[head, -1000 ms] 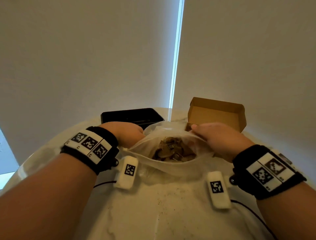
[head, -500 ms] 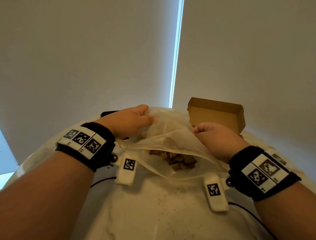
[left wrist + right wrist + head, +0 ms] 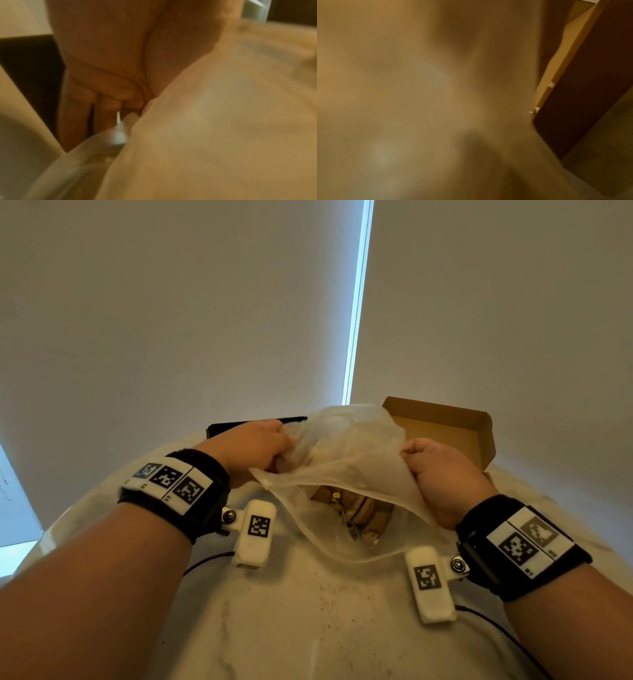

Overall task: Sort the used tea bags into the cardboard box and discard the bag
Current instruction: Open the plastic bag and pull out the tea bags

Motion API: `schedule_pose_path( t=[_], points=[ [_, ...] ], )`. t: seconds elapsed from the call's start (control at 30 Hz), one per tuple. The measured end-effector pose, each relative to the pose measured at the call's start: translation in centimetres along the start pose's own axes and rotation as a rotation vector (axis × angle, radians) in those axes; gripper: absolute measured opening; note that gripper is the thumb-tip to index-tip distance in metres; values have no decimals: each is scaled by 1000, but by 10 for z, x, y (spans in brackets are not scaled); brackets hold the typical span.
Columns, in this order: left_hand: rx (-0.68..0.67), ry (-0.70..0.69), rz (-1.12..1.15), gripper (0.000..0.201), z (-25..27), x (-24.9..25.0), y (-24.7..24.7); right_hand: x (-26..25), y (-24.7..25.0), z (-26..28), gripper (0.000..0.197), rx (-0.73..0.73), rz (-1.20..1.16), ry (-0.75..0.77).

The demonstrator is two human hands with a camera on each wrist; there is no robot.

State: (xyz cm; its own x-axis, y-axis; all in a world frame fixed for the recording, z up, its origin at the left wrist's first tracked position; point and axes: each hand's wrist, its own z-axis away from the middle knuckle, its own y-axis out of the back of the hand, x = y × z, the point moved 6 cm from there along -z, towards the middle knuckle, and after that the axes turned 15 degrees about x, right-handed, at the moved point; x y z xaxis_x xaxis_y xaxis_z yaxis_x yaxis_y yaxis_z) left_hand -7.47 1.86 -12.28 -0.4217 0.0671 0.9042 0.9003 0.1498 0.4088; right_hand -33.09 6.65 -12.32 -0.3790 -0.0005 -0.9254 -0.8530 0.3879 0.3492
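A translucent plastic bag (image 3: 346,453) is lifted off the white table, tilted toward the open cardboard box (image 3: 445,422) at the back right. My left hand (image 3: 263,446) grips the bag's left side and my right hand (image 3: 431,467) grips its right edge. Several brown used tea bags (image 3: 356,508) show through the lower part of the bag. In the left wrist view the curled fingers (image 3: 106,108) hold the bag's film (image 3: 214,121). The right wrist view is filled by blurred film (image 3: 419,94), with the box wall (image 3: 583,94) at the right.
A black tray (image 3: 239,424) lies at the back left, partly behind my left hand. Dark crumbs (image 3: 329,604) speckle the round white table (image 3: 308,628) near me. A wall and blinds rise close behind the table.
Both hands have raised the bag from the table and bunched its upper part, lifting it toward the box. The tea bags have slid to the bag's near, lower end.
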Motion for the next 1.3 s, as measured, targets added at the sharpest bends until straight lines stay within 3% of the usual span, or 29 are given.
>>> schedule_pose_path(
  t=[0.1, 0.3, 0.37, 0.5, 0.63, 0.77, 0.9, 1.0, 1.07, 1.2, 1.3],
  points=[
    [113, -5, 140, 17, -3, 4, 6, -2, 4, -2, 19, 72, -64, 0],
    [346, 16, -14, 25, -13, 2, 11, -1, 2, -2, 21, 87, 0, 27],
    [388, 9, 10, 37, -13, 4, 14, 2, 2, -4, 21, 112, -6, 19],
    [415, -1, 79, 52, -15, -4, 15, 10, 1, -9, 19, 165, -129, -41],
    [420, 60, 199, 44, -12, -11, 10, 11, -13, -5, 14, 37, -267, -100],
    [447, 100, 205, 42, -13, -12, 9, 8, -16, -6, 32, -26, -166, -15],
    [335, 203, 194, 62, -9, -12, 10, 8, -10, -7, 36, 21, -120, 8],
    [125, 250, 98, 85, 3, -9, 1, 8, -8, -8, 26, 57, -102, 12],
    [67, 247, -41, 92, 5, -12, -6, 10, -9, -9, 16, 82, -114, 7],
    [-47, 114, -191, 42, 4, -10, -22, 19, -16, -15, 13, 107, -188, -63],
    [93, -22, -460, 30, 5, 4, -19, 25, -24, -17, 16, 102, -168, -83]
  ],
)
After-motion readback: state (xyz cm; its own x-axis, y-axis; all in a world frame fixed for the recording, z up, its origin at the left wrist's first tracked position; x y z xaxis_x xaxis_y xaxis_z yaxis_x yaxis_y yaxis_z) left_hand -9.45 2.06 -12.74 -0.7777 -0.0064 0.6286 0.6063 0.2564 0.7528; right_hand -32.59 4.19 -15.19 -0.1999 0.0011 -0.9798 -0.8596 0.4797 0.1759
